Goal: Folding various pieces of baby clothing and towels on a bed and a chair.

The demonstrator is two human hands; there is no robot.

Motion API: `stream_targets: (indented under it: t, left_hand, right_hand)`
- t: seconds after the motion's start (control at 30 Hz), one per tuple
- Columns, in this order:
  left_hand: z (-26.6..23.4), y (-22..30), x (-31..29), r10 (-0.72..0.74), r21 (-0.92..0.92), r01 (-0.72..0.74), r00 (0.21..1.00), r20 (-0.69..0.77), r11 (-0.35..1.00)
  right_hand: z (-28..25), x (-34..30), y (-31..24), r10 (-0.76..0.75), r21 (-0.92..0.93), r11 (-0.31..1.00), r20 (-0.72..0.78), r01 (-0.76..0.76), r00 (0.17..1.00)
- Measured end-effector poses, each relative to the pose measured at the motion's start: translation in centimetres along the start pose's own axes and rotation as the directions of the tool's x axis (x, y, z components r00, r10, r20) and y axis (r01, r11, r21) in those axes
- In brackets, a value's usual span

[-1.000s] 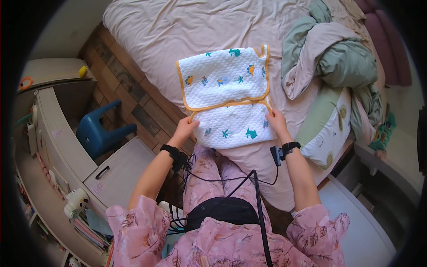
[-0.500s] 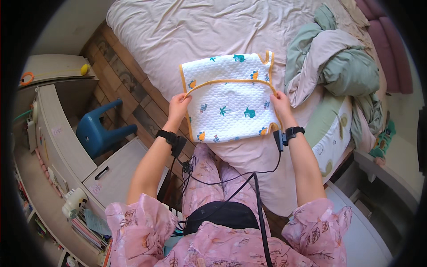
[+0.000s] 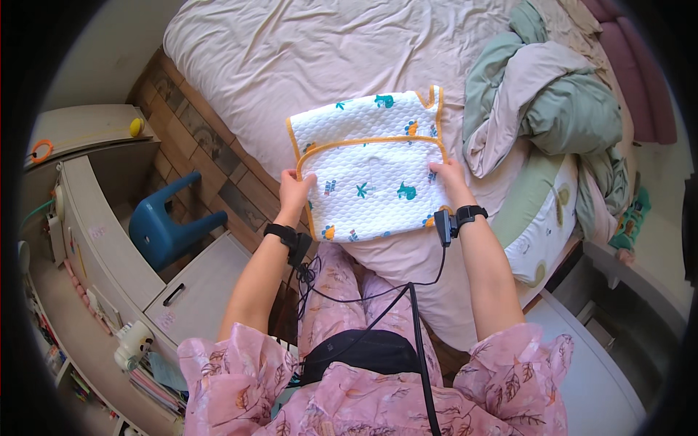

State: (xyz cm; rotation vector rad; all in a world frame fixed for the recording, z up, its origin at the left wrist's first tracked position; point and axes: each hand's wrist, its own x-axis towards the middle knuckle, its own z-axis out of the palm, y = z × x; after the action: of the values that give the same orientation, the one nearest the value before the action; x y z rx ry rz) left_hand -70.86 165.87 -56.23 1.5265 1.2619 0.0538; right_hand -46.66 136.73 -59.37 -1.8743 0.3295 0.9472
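A white quilted baby garment (image 3: pixel 367 178) with orange binding and a green and orange dinosaur print lies folded on the near edge of the bed. One layer is doubled over, its curved orange border crossing the middle, and a cut-out shows at the far right corner. My left hand (image 3: pixel 294 192) pinches its left side, thumb on top and fingers underneath. On the opposite side, my right hand (image 3: pixel 452 178) grips the right edge just below the fold line. Both wrists wear black straps with small boxes, joined to cables.
The bed (image 3: pixel 305 51) has a wrinkled pale pink sheet. A bunched green and pink quilt (image 3: pixel 560 94) and a green and white pillow (image 3: pixel 545 218) lie to the right. At the left stand a blue stool (image 3: pixel 163 225) and a cabinet (image 3: pixel 196 287). A black cable (image 3: pixel 418 334) hangs before me.
Both hands have slid nearer to me along the garment's sides, from the curved border to just below it. The garment has shifted slightly and its left side sits a little nearer.
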Motion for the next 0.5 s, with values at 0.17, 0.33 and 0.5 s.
stream_targets:
  t: [0.17, 0.33, 0.5]
  left_hand:
    - [-0.7, -1.7, -0.3, -0.201, -0.009, 0.206, 0.963, 0.181, 0.979]
    - [-0.1, -1.1, -3.0, 0.070, 0.029, -0.068, 0.996, -0.063, 0.997]
    - [0.2, -1.1, -2.1, -0.055, -0.267, 0.088, 0.990, 0.128, 0.960]
  right_hand:
    - [-0.2, -0.9, 0.1, -0.094, -0.025, 0.995, 0.014, 0.094, 0.995]
    - [-0.4, -3.1, -1.3, -0.102, -0.013, 0.995, 0.086, 0.103, 0.991]
    - [-0.5, -3.1, -1.0, -0.093, 0.091, 0.993, 0.129, 0.081, 0.987]
